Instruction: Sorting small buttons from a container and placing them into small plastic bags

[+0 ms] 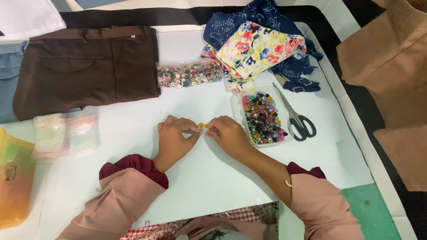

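So you've got two tiny orange buttons [203,125] sitting on the white sheet [213,178], pretty much in the middle of it, right between your two hands. Your left hand [174,135] is curled up tight with the fingertips pinched together just left of the buttons; something thin and grey pokes out of the pinch, too small to tell what it is. Your right hand [227,133] is bunched the same way, fingertips narrow and touching, or almost touching, the right-hand button. I can't tell if it's actually gripping it.

Just beside your right hand there's a clear plastic tray [235,106] full of mixed colourful buttons, and right of that a pair of scissors [296,116] with dark handles, blades closed, pointing toward the far edge. Up by the far edge of the sheet is a clear bag of buttons [189,74], mostly greys and browns. Next to it, a heap of floral fabric [260,46], yellow print on top of navy. Brown trousers [84,66] lie folded at the far left corner, and below them two small empty-looking plastic bags [66,133] near the left edge. A yellow-orange plastic bag [15,178] sits further left. Tan cloth [391,75] lies off the sheet on the right.
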